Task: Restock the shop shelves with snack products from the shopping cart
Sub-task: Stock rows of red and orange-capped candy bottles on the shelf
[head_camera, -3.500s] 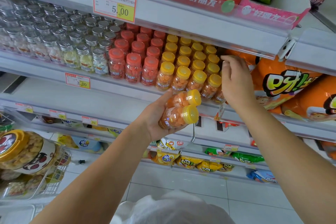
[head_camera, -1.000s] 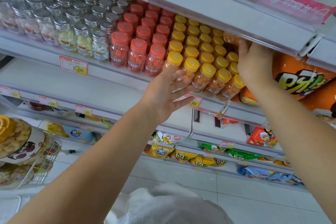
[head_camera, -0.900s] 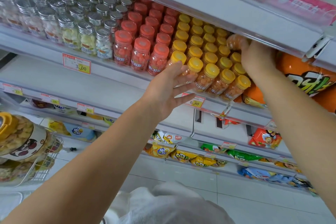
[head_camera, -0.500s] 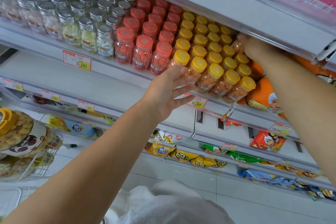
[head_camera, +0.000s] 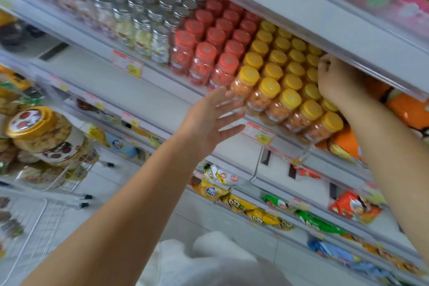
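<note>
My left hand (head_camera: 209, 121) has its fingers spread, empty, beside the yellow-capped candy jars (head_camera: 285, 100); my right hand's (head_camera: 336, 79) fingers I cannot tell. The jars look light, rigid, slick; I'd grip below the cap.

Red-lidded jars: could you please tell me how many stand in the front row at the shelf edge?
3: the left one beside the silver-lidded jars, the middle one, and the right one beside the yellow-lidded jars. More red-lidded rows stand behind them.

Jars (head_camera: 267, 90) on shelf (head_camera: 162, 81), cart (head_camera: 34, 216) left
</note>
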Demonstrator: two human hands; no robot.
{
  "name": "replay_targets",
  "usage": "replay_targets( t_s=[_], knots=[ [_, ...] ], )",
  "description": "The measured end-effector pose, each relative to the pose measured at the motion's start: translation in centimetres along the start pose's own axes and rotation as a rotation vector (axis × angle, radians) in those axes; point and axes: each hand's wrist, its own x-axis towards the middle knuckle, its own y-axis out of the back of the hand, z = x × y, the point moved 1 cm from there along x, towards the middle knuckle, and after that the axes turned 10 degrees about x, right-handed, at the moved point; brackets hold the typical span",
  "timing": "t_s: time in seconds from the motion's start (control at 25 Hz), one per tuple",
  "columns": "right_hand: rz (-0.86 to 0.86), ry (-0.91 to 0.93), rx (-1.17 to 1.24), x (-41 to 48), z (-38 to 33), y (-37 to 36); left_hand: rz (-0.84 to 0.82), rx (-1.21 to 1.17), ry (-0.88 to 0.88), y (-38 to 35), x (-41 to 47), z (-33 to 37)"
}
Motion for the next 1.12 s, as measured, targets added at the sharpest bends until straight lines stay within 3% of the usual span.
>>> replay_targets(
  t_s=[0.16, 0.32, 0.44, 0.56, 0.68, 0.8, 0.96, 1.12],
  knots=[
    [0.211, 0.489, 0.019, -4.9, -4.2, -3.4, 0.152, -0.097, 0.011, 6.2, -2.0, -0.7],
    [0.132, 0.727, 0.262, -13.0, -12.3, -10.2, 0.298, -0.175, 0.056, 17.6, -5.8, -1.9],
    [-0.075, 0.735, 0.428, -20.0, -20.7, -17.6, 0.408, -0.21, 0.104, 29.4, -10.1, -2.7],
    [-0.385, 0.674, 0.487, -25.9, -29.2, -27.9, 0.652, -0.295, 0.161, 42.2, -16.5, -4.6],
    [-0.775, 0.609, 0.397, -32.4, -36.3, -37.5, 0.872, -0.435, 0.224, 51.9, -22.7, -8.1],
    [-1.088, 0.574, 0.218, -38.0, -40.5, -47.1, 0.973, -0.579, 0.266, 58.6, -25.0, -11.9],
    [-1.285, 0.611, 0.01, -41.8, -44.3, -58.4, 1.091, -0.716, 0.235, 64.9, -24.4, -14.7],
    [-1.315, 0.677, -0.066, -44.1, -48.4, -68.6, 1.196, -0.833, 0.196, 70.2, -22.9, -17.2]
  ],
)
